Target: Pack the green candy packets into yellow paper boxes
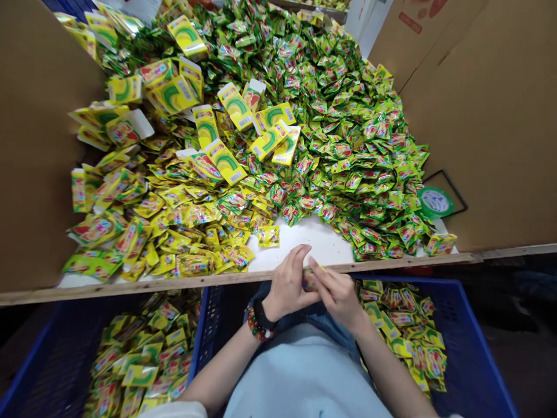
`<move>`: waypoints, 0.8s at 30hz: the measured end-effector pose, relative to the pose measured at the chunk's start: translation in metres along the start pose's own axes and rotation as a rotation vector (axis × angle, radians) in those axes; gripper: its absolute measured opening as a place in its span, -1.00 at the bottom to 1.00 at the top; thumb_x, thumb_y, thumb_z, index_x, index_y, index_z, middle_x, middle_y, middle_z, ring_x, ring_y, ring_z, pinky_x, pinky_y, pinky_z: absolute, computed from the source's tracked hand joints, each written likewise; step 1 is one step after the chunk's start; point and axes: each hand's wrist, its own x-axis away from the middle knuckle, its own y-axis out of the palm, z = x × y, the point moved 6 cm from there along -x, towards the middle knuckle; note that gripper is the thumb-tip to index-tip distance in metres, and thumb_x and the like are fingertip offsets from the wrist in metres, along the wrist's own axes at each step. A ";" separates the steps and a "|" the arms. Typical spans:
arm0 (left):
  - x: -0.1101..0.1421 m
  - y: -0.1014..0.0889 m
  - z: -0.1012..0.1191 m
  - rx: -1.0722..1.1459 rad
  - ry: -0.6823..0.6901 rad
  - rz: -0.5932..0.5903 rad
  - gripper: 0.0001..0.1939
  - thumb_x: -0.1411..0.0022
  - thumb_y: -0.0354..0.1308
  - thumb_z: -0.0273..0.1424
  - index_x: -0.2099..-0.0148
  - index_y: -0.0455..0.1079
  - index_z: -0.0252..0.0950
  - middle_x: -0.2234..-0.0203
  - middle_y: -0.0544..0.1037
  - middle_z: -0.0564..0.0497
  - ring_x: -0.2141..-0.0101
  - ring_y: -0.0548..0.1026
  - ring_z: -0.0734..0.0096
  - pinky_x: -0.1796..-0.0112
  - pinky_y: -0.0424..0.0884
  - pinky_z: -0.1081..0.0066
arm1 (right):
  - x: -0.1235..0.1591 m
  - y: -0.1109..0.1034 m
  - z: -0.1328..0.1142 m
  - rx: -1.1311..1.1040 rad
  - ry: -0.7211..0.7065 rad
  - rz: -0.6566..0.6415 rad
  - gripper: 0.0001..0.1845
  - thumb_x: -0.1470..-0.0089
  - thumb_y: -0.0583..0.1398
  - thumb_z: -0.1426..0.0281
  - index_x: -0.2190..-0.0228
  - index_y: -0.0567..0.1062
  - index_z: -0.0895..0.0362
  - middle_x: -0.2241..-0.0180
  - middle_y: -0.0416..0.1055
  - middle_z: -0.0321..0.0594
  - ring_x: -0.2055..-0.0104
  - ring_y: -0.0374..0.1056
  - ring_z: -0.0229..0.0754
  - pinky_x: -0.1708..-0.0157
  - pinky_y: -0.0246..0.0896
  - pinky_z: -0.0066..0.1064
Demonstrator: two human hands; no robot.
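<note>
At the table's front edge, my left hand [287, 285] and my right hand [338, 294] are close together around a small printed box [309, 280]. Most of the box is hidden by my fingers. My left hand holds its left side, and the fingers of my right hand are closed at its top and right side. Just beyond my hands a single yellow sachet [268, 236] lies on the white table top [313, 238]. A heap of green sachets [348, 145] rises behind it, with yellow sachets [191, 226] to the left.
Flattened and half-open yellow cartons [226, 162] lie on the heap. Cardboard walls [487, 128] close in both sides. A green tape roll [435, 202] sits at the right. Below the table, a blue crate [476, 342] and another blue crate [32, 371] hold filled boxes.
</note>
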 end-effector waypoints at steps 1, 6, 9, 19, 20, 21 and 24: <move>-0.005 -0.008 -0.007 -0.079 -0.013 -0.037 -0.37 -0.20 0.10 -0.21 -0.26 0.09 -0.32 -0.05 0.38 -0.25 -0.03 0.39 0.06 0.02 0.41 0.13 | 0.010 -0.018 0.008 0.077 0.070 0.006 -0.58 -0.25 0.05 0.45 -0.09 0.45 0.07 0.25 0.61 -0.08 0.34 0.55 -0.14 0.37 0.47 -0.37; -0.031 -0.056 -0.073 -0.594 -0.306 -0.110 -0.62 -0.21 0.14 -0.35 -0.07 0.33 -0.32 0.03 0.39 -0.31 0.07 0.35 -0.06 0.16 0.39 0.09 | 0.045 -0.085 0.062 0.583 0.365 -0.072 -0.83 -0.10 0.20 0.38 0.32 0.63 0.04 0.50 0.56 -0.08 0.43 0.50 0.02 0.39 0.43 -0.19; -0.042 -0.056 -0.089 -0.711 -0.312 -0.252 -0.67 -0.13 0.21 -0.39 0.04 0.36 -0.36 0.09 0.39 -0.31 0.08 0.34 -0.06 0.20 0.38 0.16 | 0.011 -0.055 0.073 0.472 0.243 -0.064 -0.74 -0.16 0.13 0.41 0.16 0.58 0.10 0.21 0.58 -0.01 0.15 0.48 0.08 0.15 0.41 -0.04; -0.034 -0.058 -0.084 0.002 -0.450 -0.091 -0.90 -0.13 0.10 -0.40 0.26 0.30 -0.26 0.40 0.50 0.03 0.41 0.45 0.40 0.37 0.33 0.45 | -0.147 0.045 0.088 0.106 0.235 0.010 -0.66 -0.12 0.06 0.61 0.16 0.56 0.21 0.16 0.53 0.06 0.05 0.41 0.02 -0.04 0.26 -0.09; -0.031 -0.058 -0.085 0.118 -0.510 -0.049 -0.86 -0.12 0.12 -0.36 0.25 0.32 -0.28 0.40 0.51 0.04 0.45 0.44 0.44 0.40 0.33 0.47 | -0.143 0.042 0.086 0.084 0.234 0.017 -0.67 -0.15 0.04 0.59 0.20 0.57 0.20 0.19 0.54 0.03 0.11 0.44 -0.02 0.02 0.31 -0.15; -0.029 -0.057 -0.086 0.235 -0.578 -0.026 -0.79 -0.10 0.15 -0.31 0.22 0.34 -0.29 0.40 0.51 0.04 0.48 0.44 0.46 0.43 0.34 0.48 | -0.136 0.039 0.082 0.039 0.229 0.014 -0.68 -0.19 0.02 0.55 0.20 0.56 0.18 0.21 0.53 -0.01 0.18 0.46 -0.07 0.12 0.36 -0.22; -0.027 -0.045 -0.080 0.545 -0.709 -0.043 -0.62 -0.04 0.22 -0.19 0.15 0.37 -0.33 0.40 0.52 0.02 0.51 0.47 0.44 0.44 0.40 0.45 | -0.096 0.040 0.060 -0.217 0.228 -0.084 -0.72 -0.25 0.03 0.40 0.18 0.54 0.13 0.23 0.51 -0.14 0.46 0.42 -0.22 0.48 0.35 -0.40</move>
